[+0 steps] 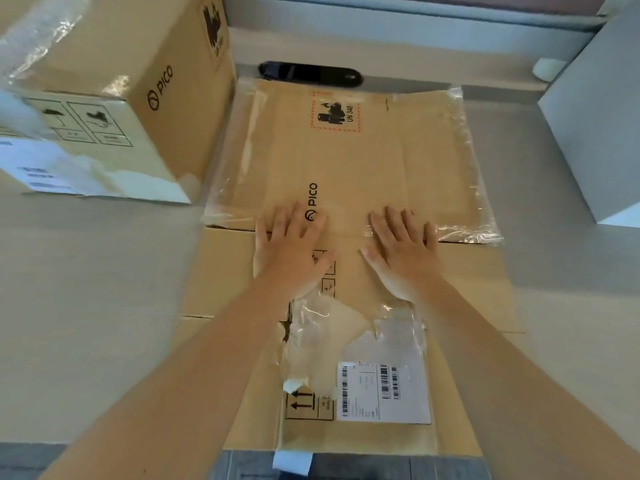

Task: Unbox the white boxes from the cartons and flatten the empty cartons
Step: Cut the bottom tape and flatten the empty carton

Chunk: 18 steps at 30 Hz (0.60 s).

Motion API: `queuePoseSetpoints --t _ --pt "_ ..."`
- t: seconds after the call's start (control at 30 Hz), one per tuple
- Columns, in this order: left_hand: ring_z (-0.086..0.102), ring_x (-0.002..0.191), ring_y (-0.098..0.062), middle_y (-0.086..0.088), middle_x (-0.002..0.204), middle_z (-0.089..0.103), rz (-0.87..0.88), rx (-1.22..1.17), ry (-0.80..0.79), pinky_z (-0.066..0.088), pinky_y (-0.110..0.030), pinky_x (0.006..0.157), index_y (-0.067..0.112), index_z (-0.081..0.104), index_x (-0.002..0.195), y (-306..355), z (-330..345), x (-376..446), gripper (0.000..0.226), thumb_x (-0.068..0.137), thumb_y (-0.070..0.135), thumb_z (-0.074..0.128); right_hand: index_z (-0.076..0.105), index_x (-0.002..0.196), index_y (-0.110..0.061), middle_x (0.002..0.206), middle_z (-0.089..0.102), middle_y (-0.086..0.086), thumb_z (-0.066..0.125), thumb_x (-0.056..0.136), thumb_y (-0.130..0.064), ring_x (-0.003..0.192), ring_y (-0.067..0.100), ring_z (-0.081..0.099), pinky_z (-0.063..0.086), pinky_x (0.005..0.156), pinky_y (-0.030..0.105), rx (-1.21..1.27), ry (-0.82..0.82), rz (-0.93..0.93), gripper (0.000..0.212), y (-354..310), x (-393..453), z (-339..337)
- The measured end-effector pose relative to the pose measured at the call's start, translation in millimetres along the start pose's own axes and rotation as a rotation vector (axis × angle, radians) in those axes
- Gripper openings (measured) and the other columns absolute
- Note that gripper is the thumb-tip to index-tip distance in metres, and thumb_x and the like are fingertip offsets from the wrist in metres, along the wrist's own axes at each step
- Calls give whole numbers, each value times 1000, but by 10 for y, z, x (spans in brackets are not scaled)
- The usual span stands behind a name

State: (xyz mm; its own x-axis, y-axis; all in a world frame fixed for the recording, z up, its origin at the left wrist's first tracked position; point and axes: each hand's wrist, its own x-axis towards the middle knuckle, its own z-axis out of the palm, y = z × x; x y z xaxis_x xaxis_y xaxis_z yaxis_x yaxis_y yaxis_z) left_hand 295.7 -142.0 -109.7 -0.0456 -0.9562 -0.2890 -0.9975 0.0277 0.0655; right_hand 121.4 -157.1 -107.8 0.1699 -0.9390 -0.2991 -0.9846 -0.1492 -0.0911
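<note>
A flattened brown PICO carton point(360, 161) lies spread on the table in front of me, with clear tape along its edges and a torn shipping label point(382, 393) near the front. My left hand point(294, 249) and my right hand point(403, 252) press flat on its middle, fingers straight and spread, side by side. A closed, upright PICO carton point(114, 88) stands at the back left, wrapped with tape. At the right edge stands a white box point(602, 126), only partly in view.
The grey table point(86, 289) extends left and right of the flat carton. A black oblong cable slot point(311, 74) lies at the table's back edge. A small white object point(547, 69) sits at the back right beside the white box.
</note>
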Motion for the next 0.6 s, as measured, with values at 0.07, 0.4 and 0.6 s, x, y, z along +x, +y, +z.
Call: queuePoseSetpoints --t 0.07,0.4,0.6 --pt "-16 144 -26 0 157 -16 8 -8 -24 -11 -50 113 35 -7 148 -11 -27 10 65 93 61 17 0 148 -33 158 -10 -6 22 96 -51 145 18 -11 -8 116 44 17 -14 7 59 -16 -9 -22" --pt "10 141 -37 -18 153 14 -455 -306 190 11 -47 113 6 19 145 -426 -317 118 73 92 50 43 16 144 -3 153 10 21 35 96 -42 143 37 3 3 116 46 241 152 514 65 273 18 -342" --pt "18 139 -35 -18 153 13 -679 -422 107 23 -48 109 5 12 147 -476 -309 227 99 79 65 53 8 146 -1 153 13 20 57 80 -60 141 38 13 18 112 47 479 88 768 102 524 43 -376"
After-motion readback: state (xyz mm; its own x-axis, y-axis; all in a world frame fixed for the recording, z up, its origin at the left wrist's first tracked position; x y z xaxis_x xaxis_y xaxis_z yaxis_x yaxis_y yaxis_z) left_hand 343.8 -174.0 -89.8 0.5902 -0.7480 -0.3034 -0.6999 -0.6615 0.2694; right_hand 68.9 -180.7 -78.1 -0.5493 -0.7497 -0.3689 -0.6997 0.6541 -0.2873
